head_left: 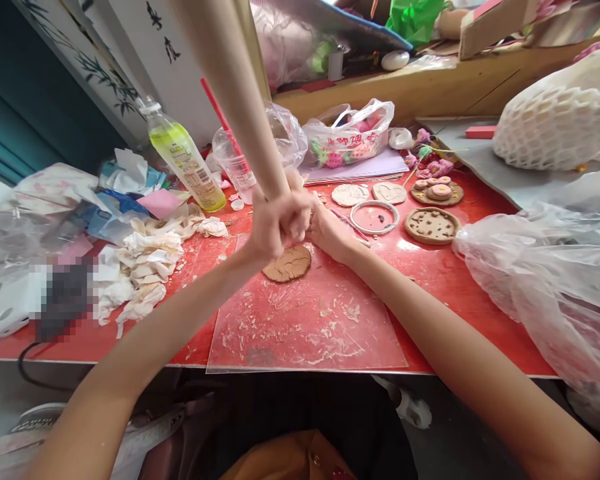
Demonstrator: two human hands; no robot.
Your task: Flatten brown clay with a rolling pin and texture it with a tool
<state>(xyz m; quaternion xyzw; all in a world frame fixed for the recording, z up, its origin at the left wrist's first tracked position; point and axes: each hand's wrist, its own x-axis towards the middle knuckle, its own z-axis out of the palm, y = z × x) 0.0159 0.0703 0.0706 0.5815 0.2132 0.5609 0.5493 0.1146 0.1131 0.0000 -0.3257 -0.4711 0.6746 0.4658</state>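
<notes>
My left hand [276, 228] is closed in a fist over the red table. Its fingers look wrapped round the lower end of a long smooth beige shape [237, 87]. That shape runs up out of view and is either a thick pole or a forearm; I cannot tell which. Close by on the right, my right hand [330, 232] has its fingers stretched out, the tips partly hidden by the fist. A flat round piece of brown clay [289, 267] lies just below both hands. It has curved lines in it and rests on a clear sheet [305, 340] covered with clay crumbs.
Beyond my right hand are a ring [353, 215], a brown clay disc with dark spots [430, 227] and a decorated clay piece [437, 191]. Crumpled tissues [153, 253] and a bottle [190, 160] stand left. Plastic bags [525, 267] crowd the right edge.
</notes>
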